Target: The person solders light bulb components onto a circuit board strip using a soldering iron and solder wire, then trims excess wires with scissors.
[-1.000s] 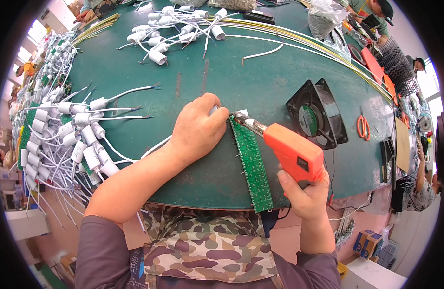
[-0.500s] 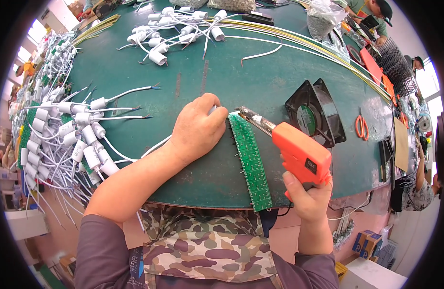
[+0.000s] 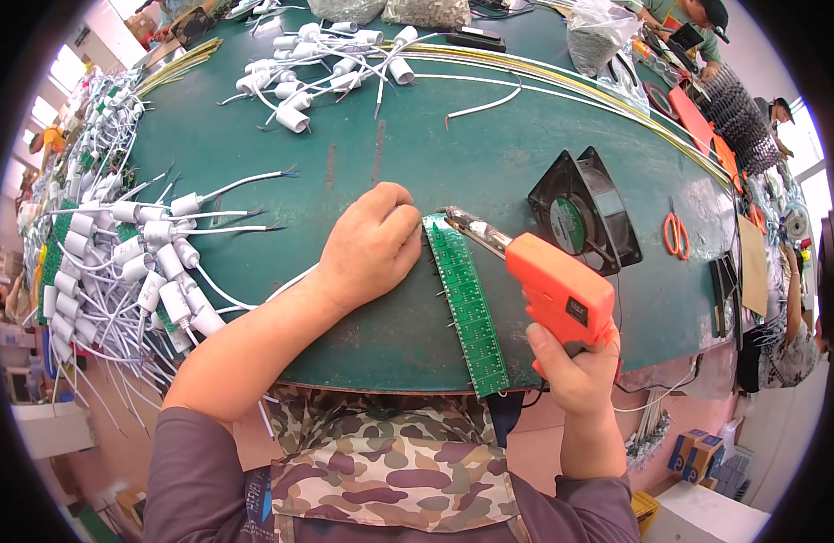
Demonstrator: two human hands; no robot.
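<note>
My right hand (image 3: 575, 366) is wrapped round an orange soldering gun (image 3: 562, 285), thumb along its grip. The gun's metal tip points left and meets the far end of a long green circuit board strip (image 3: 467, 308), beside my left fingers. The strip lies lengthwise in front of me, with thin leads poking out along its left edge. My left hand (image 3: 372, 240) is closed at that far end, and a white cable (image 3: 295, 282) runs under it from the left. The pinched end is hidden behind my fingers.
White cylindrical housings with cables (image 3: 168, 262) are heaped at the left, with more at the back (image 3: 322, 68). A black fan (image 3: 584, 213) stands right of the gun, near orange-handled scissors (image 3: 676, 235). Yellow and white wires (image 3: 607, 90) cross the back. Other people work beyond the table.
The view has shifted slightly. My left hand has turned a little, hiding the pale piece that showed between its fingers. The gun's tip stays at the strip's far end.
</note>
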